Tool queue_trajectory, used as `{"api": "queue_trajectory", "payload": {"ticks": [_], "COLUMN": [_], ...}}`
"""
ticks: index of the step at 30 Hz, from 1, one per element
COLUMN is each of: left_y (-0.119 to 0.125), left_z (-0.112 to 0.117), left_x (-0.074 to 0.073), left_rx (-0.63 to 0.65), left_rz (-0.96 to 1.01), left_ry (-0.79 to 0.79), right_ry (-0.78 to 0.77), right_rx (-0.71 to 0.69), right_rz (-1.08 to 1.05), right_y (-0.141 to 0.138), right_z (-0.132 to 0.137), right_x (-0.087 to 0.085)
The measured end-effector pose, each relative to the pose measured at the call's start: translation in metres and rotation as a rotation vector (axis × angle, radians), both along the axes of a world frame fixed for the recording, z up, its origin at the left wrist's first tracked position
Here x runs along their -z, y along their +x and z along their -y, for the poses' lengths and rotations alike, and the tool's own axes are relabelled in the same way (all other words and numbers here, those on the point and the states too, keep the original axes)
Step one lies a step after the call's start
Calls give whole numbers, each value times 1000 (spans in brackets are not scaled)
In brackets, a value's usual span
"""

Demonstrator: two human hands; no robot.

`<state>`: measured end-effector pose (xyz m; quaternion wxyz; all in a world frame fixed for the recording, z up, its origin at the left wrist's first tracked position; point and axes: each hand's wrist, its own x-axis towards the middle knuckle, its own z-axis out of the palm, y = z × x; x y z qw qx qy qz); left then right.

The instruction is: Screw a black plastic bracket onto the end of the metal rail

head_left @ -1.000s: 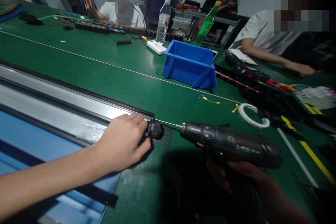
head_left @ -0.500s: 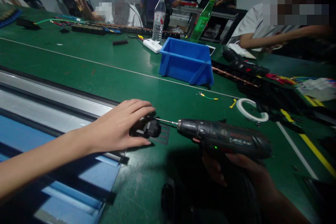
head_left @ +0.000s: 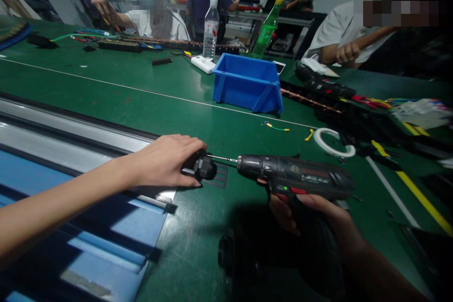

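Note:
My left hand [head_left: 161, 160] is closed around a black end piece with a ribbed cable gland [head_left: 206, 168], at the end of a long silver metal profile [head_left: 67, 125]. Its fingers lie over the top and the thumb sits on the near side. My right hand [head_left: 329, 217] grips the handle of a black cordless drill [head_left: 300, 174], which shows a small green light. From the drill's chuck, a long thin bit [head_left: 222, 158] points left and reaches the end piece beside the gland. The bit's tip is hard to make out. A flat black slotted piece [head_left: 222, 178] lies behind the gland.
Beyond my hands stands a blue bin [head_left: 244, 89], with a clear bottle [head_left: 210, 30] and a green bottle [head_left: 267, 30] behind it. A white ring-shaped coil [head_left: 318, 144] and a short green wire [head_left: 278, 127] lie at right. People sit across the green table [head_left: 148, 89].
The camera view has shifted slightly. The drill sits a little further left and higher in view, with its bit still at the end piece. Both hands keep their hold.

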<state>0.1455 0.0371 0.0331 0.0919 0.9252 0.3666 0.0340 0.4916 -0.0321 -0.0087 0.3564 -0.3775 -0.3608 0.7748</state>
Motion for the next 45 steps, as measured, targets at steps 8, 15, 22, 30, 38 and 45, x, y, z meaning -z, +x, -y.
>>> {"api": "queue_trajectory", "payload": {"ticks": [8,15,22,30,38,45], "left_y": [3,3,5,8,10,11], "left_z": [-4,-4,1,3,6,7], "left_x": [0,0,3,7,10,10], "left_rx": [16,3,-26,-28,-29,-28], "left_rz": [11,7,-30,-65,-102,-114], "left_ry": [-27,-39,13,61,122,139], "right_ry": [10,12,18,-7,-37,-4], "right_rx": [-38,10,-3,-174,-173,-199], "right_rz": [21,55,20,32,-37,-70], "right_y": [1,1,1,6,6,13], "right_z": [-2,-3,-2,-5,-5,-5], "right_x": [3,1,2,6,7,16]}}
